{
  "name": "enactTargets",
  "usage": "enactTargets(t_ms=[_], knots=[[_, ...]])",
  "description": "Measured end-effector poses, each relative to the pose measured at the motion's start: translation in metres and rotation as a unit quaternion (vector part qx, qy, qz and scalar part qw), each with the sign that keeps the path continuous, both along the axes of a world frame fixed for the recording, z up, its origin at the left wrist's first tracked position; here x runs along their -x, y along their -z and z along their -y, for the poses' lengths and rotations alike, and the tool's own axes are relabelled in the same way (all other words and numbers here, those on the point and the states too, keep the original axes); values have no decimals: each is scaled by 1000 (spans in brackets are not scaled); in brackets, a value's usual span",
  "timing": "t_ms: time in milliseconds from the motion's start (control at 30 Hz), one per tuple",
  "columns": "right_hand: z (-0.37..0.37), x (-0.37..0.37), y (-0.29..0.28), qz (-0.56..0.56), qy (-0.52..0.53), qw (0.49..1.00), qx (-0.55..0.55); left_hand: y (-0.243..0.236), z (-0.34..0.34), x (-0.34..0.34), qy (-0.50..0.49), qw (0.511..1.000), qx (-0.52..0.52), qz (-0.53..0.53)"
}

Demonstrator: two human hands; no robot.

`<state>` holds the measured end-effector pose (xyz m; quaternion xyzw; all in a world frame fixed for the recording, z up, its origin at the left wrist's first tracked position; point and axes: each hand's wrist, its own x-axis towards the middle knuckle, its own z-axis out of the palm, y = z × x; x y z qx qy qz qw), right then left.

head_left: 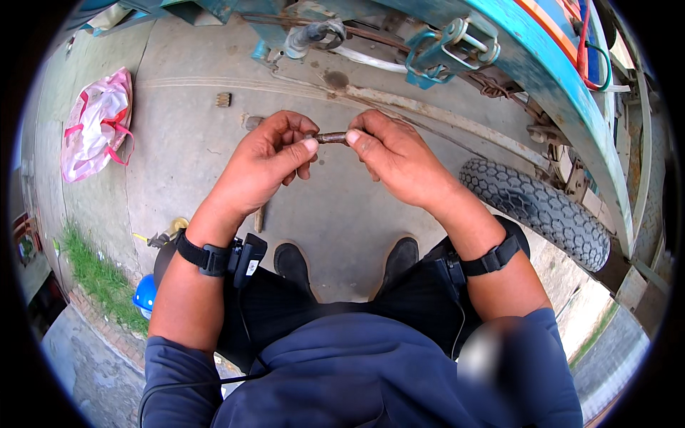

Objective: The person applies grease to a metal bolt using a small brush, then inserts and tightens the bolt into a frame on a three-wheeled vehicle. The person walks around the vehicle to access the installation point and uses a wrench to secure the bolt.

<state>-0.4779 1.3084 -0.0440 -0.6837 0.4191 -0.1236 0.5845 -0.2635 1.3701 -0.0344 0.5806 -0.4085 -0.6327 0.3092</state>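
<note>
Fingers of the left hand [265, 155] and right hand [398, 153] pinch opposite ends of a short brown rod [332, 138], level above the concrete floor [341, 214]; this two-ended hold probably steadies it and leaves its middle exposed.

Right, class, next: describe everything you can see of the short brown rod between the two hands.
The short brown rod is slim and looks like metal, its dark surface glossy in places, perhaps greasy or rusty. It lies roughly crosswise in the view, above the concrete floor. The left hand pinches one end and the right hand the other; fingers cover both ends, so their shape cannot be told.
</note>
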Motion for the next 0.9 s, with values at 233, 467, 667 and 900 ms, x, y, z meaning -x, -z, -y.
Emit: enactTargets(t_ms=[233,467,667,900], knots=[[-1,-3,-4,-8,-12,1000,8,7,0,-11,25,993,-108,-45],[-1,-3,-2,-4,-4,1000,-1,-4,-5,1,6,1000,4,8],[-3,-5,-5,1,-12,1000,2,2,-4,-8,6,996,-81,-30],[-4,-5,-6,1,-10,1000,-2,-3,-8,-1,-37,998,-35,-26]])
